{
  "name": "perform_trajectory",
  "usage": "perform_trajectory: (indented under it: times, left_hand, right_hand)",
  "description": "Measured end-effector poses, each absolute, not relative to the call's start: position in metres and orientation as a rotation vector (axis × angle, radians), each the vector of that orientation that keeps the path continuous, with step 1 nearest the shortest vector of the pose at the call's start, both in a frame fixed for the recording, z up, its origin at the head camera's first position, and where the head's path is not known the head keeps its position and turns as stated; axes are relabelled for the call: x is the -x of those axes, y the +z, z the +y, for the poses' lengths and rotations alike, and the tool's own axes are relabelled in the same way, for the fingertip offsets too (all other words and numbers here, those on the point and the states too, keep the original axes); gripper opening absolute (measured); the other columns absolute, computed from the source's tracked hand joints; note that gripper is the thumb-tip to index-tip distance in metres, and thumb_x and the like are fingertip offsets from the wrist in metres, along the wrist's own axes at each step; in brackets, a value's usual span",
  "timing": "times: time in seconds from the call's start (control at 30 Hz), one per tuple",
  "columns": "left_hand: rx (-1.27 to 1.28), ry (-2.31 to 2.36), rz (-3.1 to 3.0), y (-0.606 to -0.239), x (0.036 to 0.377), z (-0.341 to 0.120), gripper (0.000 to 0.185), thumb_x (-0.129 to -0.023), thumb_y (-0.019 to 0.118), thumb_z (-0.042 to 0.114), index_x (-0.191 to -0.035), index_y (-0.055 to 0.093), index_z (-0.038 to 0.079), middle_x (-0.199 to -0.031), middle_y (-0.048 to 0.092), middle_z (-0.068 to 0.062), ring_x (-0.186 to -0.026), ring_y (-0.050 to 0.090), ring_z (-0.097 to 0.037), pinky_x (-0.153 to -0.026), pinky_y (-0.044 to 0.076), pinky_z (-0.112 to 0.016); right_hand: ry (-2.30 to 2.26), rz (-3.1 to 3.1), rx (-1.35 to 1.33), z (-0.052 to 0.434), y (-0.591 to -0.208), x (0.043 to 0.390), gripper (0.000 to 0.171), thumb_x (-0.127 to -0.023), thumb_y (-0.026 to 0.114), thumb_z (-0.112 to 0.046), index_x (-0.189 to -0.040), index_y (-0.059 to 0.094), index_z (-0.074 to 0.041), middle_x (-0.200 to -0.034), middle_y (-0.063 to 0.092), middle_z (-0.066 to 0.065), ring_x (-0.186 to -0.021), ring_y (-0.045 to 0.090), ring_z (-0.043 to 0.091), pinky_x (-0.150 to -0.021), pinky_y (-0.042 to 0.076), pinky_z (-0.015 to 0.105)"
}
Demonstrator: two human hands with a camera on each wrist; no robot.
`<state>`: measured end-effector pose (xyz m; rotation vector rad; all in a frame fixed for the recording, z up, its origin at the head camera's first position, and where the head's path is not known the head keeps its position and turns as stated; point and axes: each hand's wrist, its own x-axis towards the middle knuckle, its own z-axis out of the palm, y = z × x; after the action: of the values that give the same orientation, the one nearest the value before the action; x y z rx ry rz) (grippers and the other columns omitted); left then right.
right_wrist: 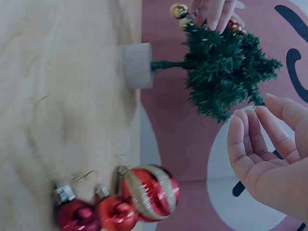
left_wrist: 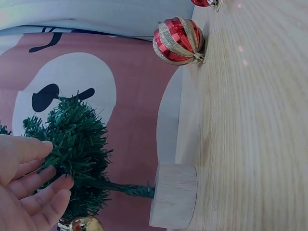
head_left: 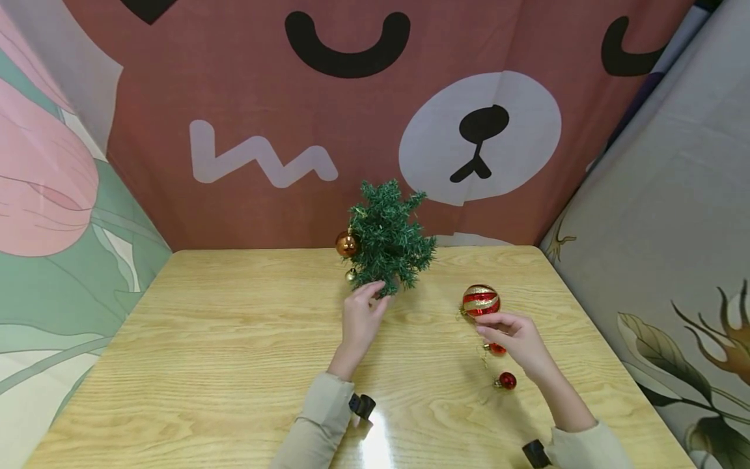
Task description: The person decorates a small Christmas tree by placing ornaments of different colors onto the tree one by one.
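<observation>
**While both hands work over the table, a small tree and loose baubles lie within reach**

Where the head view looks down, the largest item is the wooden table (head_left: 234,365), pale and grained, backed by a reddish cartoon-bear cloth (head_left: 263,98) at twelve o'clock and printed fabrics at nine and three o'clock.

Next in size is the miniature green tree (head_left: 389,238), standing upright at the table's twelve o'clock edge on a round wooden base (left_wrist: 174,196). The left wrist view shows the thin stem running from that base into the branches.

The left hand (head_left: 361,319) reaches toward twelve o'clock, its fingers (left_wrist: 36,192) straight and slightly spread, the tips touching the tree's lower branches. It closes round nothing.

The right hand (head_left: 515,339) lies at about three o'clock from the left hand. Its fingers (right_wrist: 250,139) are relaxed and gently bent, palm exposed in the right wrist view. In the head view the fingertips sit just beside the striped bauble; whether they actually touch it cannot be told.

The red-and-gold striped bauble (head_left: 480,300) rests on the table at roughly four o'clock from the tree, well apart from its base.

A copper bauble (head_left: 347,244) hangs at the tree's nine o'clock side, with a small gold bauble (head_left: 351,274) just below it.

Two small red baubles lie on the table near the right hand: one (head_left: 497,349) partly hidden beneath the hand, the other (head_left: 506,381) at six o'clock from it.
</observation>
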<state>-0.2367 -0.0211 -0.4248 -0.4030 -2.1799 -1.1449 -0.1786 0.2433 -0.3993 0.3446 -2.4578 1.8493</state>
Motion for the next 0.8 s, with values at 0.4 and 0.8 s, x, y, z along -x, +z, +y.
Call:
perform_trajectory:
  times: [0.4, 0.8]
  left_hand:
    - [0.398, -1.113, -2.184, -0.426, 0.238, -0.020, 0.021, -0.074, 0.071, 0.003, -0.093, 0.068, -0.004, -0.095, 0.065, -0.017, -0.077, 0.064, -0.025, -0.058, 0.052, -0.028]
    - [0.398, -1.110, -2.190, -0.427, 0.238, -0.020, 0.021, -0.075, 0.070, 0.004, -0.094, 0.067, -0.005, -0.093, 0.065, -0.019, -0.067, 0.063, -0.025, -0.051, 0.050, -0.027]
  right_hand:
    - [1.765, -2.518, -0.218, 0.268, -0.425, 0.165, 0.024, -0.081, 0.063, 0.000, -0.097, 0.058, 0.017, -0.084, 0.065, -0.008, -0.073, 0.060, 0.006, -0.063, 0.051, 0.023]
    - [1.609, -2.667, -0.017, 0.285, -0.441, 0.158, 0.028, -0.080, 0.065, -0.005, -0.100, 0.059, 0.013, -0.093, 0.063, 0.018, -0.077, 0.056, 0.001, -0.067, 0.046, 0.020]
